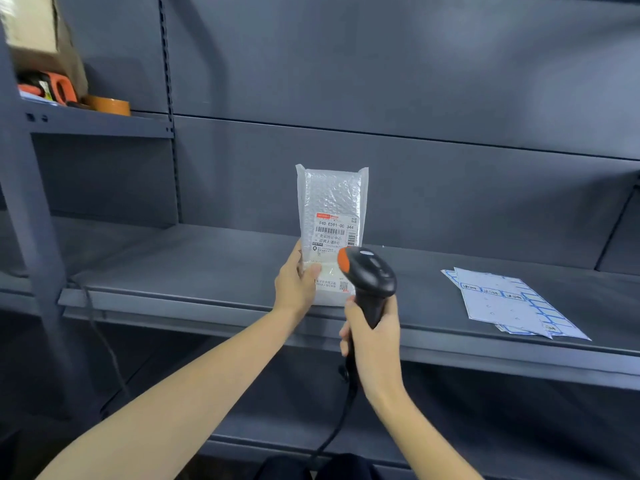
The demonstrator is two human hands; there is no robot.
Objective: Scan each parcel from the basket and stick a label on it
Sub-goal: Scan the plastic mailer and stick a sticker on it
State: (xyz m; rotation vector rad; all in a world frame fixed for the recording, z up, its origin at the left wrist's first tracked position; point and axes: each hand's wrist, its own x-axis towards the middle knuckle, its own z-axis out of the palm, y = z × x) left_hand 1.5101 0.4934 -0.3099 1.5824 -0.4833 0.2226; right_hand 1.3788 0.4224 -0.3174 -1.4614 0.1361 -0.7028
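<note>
Overhead, grey metal shelf holds label sheets right of parcel.

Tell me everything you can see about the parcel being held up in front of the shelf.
The parcel is a slim white bubble-wrap mailer, held upright with its printed shipping label, barcodes included, facing the camera. The left hand grips its lower left edge, thumb across the front. The black and orange scanner, held in the right hand, covers its lower right corner. Its base sits level with the grey shelf's front edge; contact is unclear.

Grey metal shelving, panelled back
</note>
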